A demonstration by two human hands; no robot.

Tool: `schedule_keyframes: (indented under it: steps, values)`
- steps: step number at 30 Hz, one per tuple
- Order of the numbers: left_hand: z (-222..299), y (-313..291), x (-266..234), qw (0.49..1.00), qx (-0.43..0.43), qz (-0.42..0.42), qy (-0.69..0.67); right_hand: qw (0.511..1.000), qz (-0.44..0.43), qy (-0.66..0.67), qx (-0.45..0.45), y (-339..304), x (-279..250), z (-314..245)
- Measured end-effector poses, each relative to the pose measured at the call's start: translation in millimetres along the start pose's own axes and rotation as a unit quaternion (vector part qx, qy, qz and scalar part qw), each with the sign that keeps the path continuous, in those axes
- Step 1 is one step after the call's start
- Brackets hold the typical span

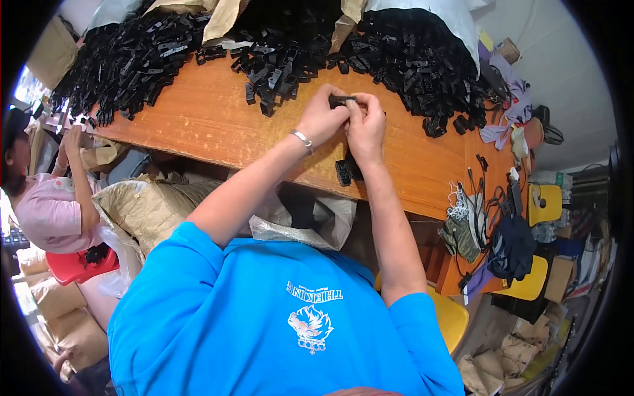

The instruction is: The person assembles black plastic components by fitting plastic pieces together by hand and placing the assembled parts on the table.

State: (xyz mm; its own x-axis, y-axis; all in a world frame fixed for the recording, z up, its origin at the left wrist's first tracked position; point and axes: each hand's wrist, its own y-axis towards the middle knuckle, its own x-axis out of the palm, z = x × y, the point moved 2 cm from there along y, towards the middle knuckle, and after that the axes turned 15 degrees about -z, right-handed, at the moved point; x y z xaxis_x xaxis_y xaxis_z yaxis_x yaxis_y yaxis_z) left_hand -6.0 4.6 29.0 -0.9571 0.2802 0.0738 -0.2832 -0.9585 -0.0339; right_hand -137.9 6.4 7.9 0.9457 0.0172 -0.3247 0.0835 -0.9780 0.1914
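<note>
Over the wooden table [205, 125], my left hand [322, 119] and my right hand [367, 132] meet with closed fingers. Between them is a small black plastic piece [339, 100], pinched from both sides. Its exact shape is partly covered by my fingertips. Just below my right wrist, a few more black plastic parts [343, 173] lie close to the table's near edge. Beyond my hands rises a heap of similar black parts [281, 66], spilling forward from paper bags.
More black parts are piled at far left [132, 69] and far right [416, 63]. Cables [477, 204] and dark cloth [512, 244] crowd the right end. A person in pink [53, 211] sits at left. An opened sack [158, 208] stands by the near edge.
</note>
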Motion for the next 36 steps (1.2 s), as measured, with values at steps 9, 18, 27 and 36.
schedule_keyframes:
  steps: [9, 18, 27, 36]
  values:
    - [-4.3, -17.9, -39.3, 0.993, -0.053, -0.101, -0.024, 0.995, 0.001, -0.087, -0.045, 5.2, -21.8, -24.6]
    - [-14.6, 58.0, -0.5, 0.987, -0.106, -0.091, -0.073, 0.965, 0.001, -0.259, -0.036, 32.5, -74.8, 3.6]
    - [-49.2, 85.9, 2.2, 0.975, -0.089, -0.14, 0.145, 0.936, -0.073, -0.338, 0.06, -3.7, -82.6, 26.8]
    - [-41.2, 77.1, 2.8, 0.945, 0.058, -0.126, 0.297, 0.924, -0.099, -0.343, 0.133, 9.4, -78.2, 21.1]
